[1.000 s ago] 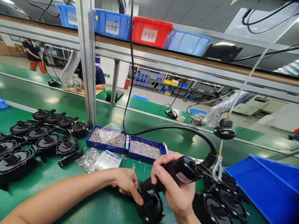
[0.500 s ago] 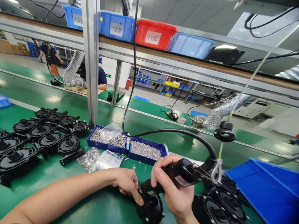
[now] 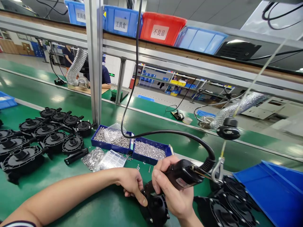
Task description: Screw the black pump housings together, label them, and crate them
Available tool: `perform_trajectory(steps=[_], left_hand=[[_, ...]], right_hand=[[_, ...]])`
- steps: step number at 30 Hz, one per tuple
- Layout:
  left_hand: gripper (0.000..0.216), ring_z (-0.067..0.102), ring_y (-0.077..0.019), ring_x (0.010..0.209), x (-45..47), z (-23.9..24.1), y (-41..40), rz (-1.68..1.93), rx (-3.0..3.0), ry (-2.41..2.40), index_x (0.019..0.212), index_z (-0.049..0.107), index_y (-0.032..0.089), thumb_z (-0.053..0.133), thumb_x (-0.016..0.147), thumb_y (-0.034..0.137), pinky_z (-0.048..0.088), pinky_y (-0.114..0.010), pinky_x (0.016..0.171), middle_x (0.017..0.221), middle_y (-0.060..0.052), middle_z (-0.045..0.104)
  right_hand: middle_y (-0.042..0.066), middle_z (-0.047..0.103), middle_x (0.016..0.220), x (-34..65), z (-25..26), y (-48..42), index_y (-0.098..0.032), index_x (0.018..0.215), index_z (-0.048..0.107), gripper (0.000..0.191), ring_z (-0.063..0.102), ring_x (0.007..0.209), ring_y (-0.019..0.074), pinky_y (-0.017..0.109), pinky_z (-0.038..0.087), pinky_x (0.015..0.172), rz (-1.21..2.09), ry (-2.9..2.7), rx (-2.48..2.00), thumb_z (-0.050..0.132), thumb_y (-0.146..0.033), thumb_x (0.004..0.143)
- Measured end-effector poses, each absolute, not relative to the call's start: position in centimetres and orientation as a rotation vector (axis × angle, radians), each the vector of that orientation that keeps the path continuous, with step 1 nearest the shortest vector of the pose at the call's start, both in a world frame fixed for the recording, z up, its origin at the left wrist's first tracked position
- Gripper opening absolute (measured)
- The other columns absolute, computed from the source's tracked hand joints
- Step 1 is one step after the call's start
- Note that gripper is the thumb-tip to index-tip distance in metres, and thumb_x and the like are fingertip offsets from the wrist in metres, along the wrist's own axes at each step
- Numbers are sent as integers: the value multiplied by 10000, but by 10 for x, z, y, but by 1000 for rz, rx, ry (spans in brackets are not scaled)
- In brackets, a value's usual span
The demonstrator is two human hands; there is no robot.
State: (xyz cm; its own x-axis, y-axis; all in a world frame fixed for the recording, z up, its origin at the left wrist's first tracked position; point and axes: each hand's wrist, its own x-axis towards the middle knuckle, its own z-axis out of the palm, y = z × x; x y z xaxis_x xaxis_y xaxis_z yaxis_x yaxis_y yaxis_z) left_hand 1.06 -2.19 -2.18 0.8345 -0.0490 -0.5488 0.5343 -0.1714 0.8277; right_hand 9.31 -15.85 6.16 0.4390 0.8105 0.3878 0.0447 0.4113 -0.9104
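Note:
My right hand (image 3: 174,189) is wrapped round a black electric screwdriver (image 3: 183,173), whose cable leaves its rear end and loops up and left. The tool slants down to the left, its front end at a round black plastic housing (image 3: 155,209) low in the view. Against that housing's upper left edge, my left hand (image 3: 132,186) presses its thumb, with the fingers curled round the side. Silver screw heads show on the housing's rim. The screwdriver's tip is hidden from me. A metal carabiner (image 3: 218,170) on a cord hangs at the tool's rear end.
Blue trays hold screws (image 3: 111,140) and nuts (image 3: 149,150). Before them lie a bag of small metal parts (image 3: 93,157) and a clear compartment box (image 3: 111,160). Several black housings (image 3: 54,138) stand left, more (image 3: 217,211) right beside a blue bin (image 3: 272,186). A metal post (image 3: 94,63) rises behind.
The whole view has shifted slightly, so the bench and housings appear further right. Both hands keep their hold on the housing and screwdriver. A person in the background has moved.

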Motion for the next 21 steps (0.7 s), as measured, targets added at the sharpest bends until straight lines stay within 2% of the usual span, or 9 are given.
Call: perform_trajectory(steps=[4, 8, 10, 13, 15, 18, 21], left_hand=[[609, 478, -105, 437, 10, -18, -19, -587, 1583, 415, 783, 598, 202, 972, 369, 444, 394, -218, 430, 503, 76, 546], [429, 536, -118, 468, 4, -8, -11, -570, 1694, 328, 928, 635, 187, 859, 639, 412, 412, -230, 468, 588, 58, 589], [296, 599, -141, 549, 1, -6, -7, -417, 1907, 354, 1000, 640, 202, 744, 767, 352, 444, -247, 529, 680, 37, 634], [185, 668, -217, 813, 1, -15, -7, -28, 2380, 518, 1018, 663, 208, 630, 840, 250, 485, -292, 681, 884, -39, 687], [223, 660, -259, 914, 3, -24, -10, 97, 2614, 591, 1052, 675, 192, 567, 857, 176, 493, -321, 741, 992, -93, 668], [328, 657, -267, 880, 7, -36, -15, 67, 2773, 575, 1148, 660, 192, 477, 885, 122, 505, -339, 729, 1022, -116, 624], [316, 646, -261, 856, 10, -43, -14, 46, 2832, 532, 1100, 688, 207, 446, 907, 141, 508, -340, 721, 996, -107, 606]], right_hand=[[-37, 570, 726, 95, 66, -159, -232, 932, 515, 188, 521, 486, 97, 239, 420, 479, 666, -1037, -1032, 696, -281, 914], [-45, 535, 682, 95, 66, -162, -224, 889, 486, 225, 498, 463, 87, 223, 406, 448, 726, -1042, -983, 700, -291, 912], [-47, 530, 674, 96, 65, -163, -224, 894, 488, 222, 484, 455, 84, 214, 387, 432, 736, -1043, -991, 696, -298, 917], [-30, 570, 696, 99, 64, -164, -225, 907, 494, 214, 509, 476, 96, 223, 404, 452, 754, -1062, -1020, 694, -299, 918], [-31, 568, 691, 101, 63, -165, -223, 886, 487, 216, 514, 478, 97, 228, 419, 464, 753, -1092, -1002, 692, -283, 919], [-30, 580, 690, 102, 64, -164, -224, 898, 493, 191, 524, 475, 99, 226, 435, 455, 738, -1130, -982, 678, -262, 927], [-4, 645, 758, 98, 70, -163, -231, 944, 513, 177, 547, 488, 106, 238, 465, 466, 647, -1102, -1049, 683, -272, 920]])
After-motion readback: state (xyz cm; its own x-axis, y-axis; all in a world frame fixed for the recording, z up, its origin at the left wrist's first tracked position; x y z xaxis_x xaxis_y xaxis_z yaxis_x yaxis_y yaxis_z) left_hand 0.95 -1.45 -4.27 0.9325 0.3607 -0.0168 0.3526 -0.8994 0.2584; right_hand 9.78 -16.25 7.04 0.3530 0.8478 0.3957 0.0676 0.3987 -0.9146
